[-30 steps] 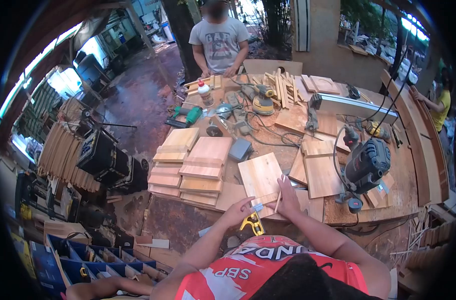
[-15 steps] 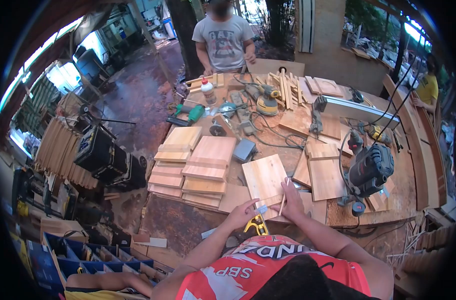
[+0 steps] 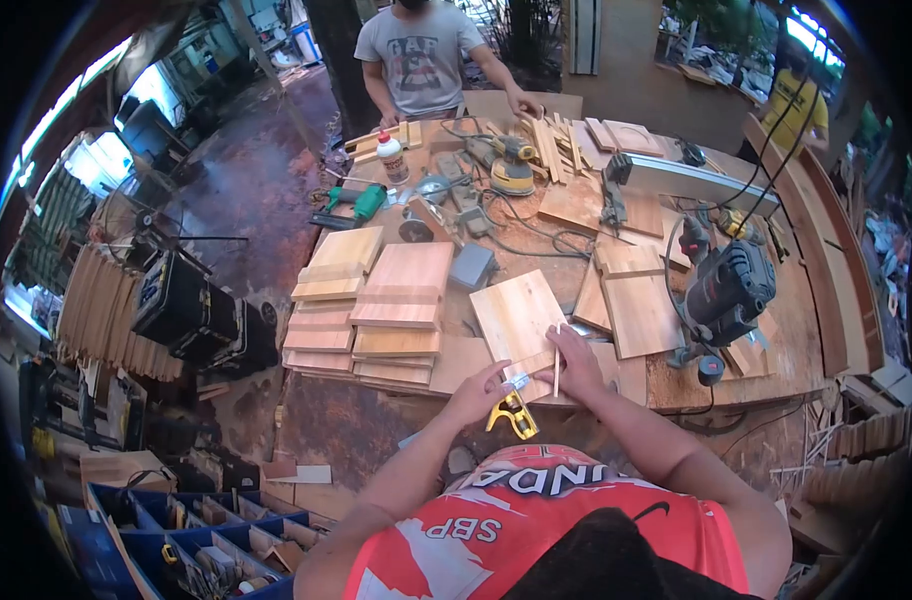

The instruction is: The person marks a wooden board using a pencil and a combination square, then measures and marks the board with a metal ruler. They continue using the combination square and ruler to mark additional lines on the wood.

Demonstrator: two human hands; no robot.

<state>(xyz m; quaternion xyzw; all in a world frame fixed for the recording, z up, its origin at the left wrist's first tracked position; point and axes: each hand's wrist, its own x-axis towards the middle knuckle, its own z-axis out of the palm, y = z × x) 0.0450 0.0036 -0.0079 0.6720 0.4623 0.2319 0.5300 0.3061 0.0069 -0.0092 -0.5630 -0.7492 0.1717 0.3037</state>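
Note:
A light wooden board (image 3: 519, 312) lies at the table's near edge, its front part between my hands. My left hand (image 3: 479, 392) is closed on a combination square with a yellow head (image 3: 513, 414), at the board's near left corner. In my right hand (image 3: 576, 365) is a thin pencil-like stick (image 3: 557, 370), upright against the board's near right side. Left of the board stand two stacks of grooved boards (image 3: 404, 285). Another grooved board (image 3: 636, 305) lies to the right.
A router (image 3: 728, 290) stands at the right; a sander (image 3: 513, 177), glue bottle (image 3: 391, 158), green tool (image 3: 361, 202) and cables lie farther back. Across the table stands a person (image 3: 416, 60); another in yellow (image 3: 796, 108) is at the far right. A blue divided box (image 3: 201, 530) is lower left.
The view has shifted, so the table sits slightly left and higher. The person across has reached an arm toward the wooden strips. My hands keep their holds on the square and stick.

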